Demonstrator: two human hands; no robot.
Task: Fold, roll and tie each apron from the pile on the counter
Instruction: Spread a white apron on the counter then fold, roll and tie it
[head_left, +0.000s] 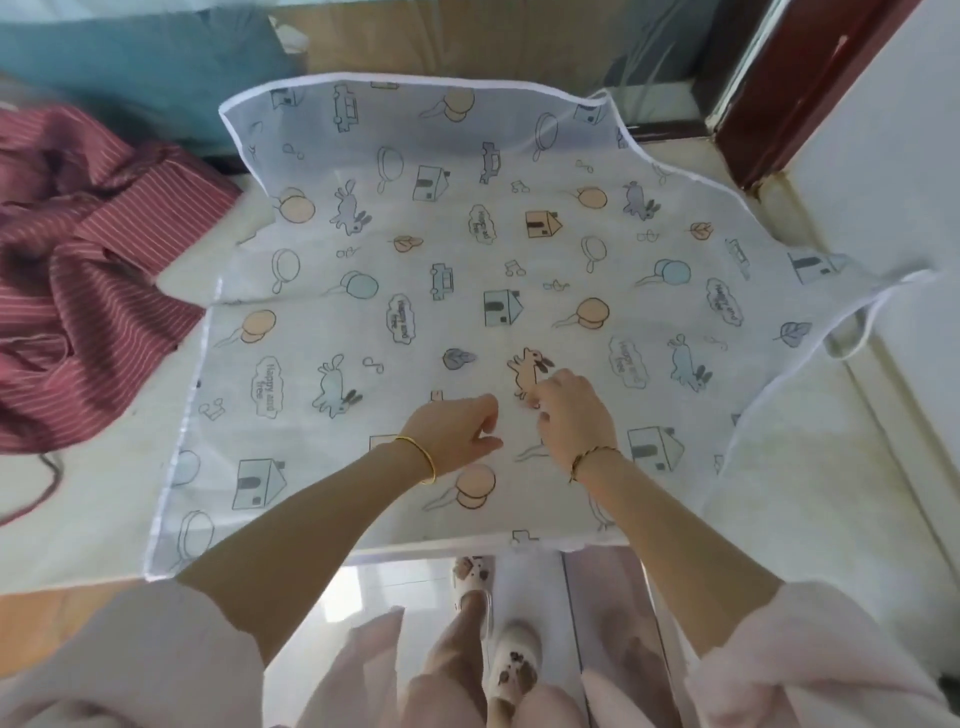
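White cartoon-print apron (467, 291) lies spread flat on the counter (93, 519), my left hand (457, 431) and right hand (569, 415) over its middle, fingers curled; whether they pinch the cloth I cannot tell. Red striped pile (78, 260) sits left of the apron. I judge it best to smooth creases and bring the tie (864, 325) inward before folding

Striped cloth (93, 270) cut off at left edge.
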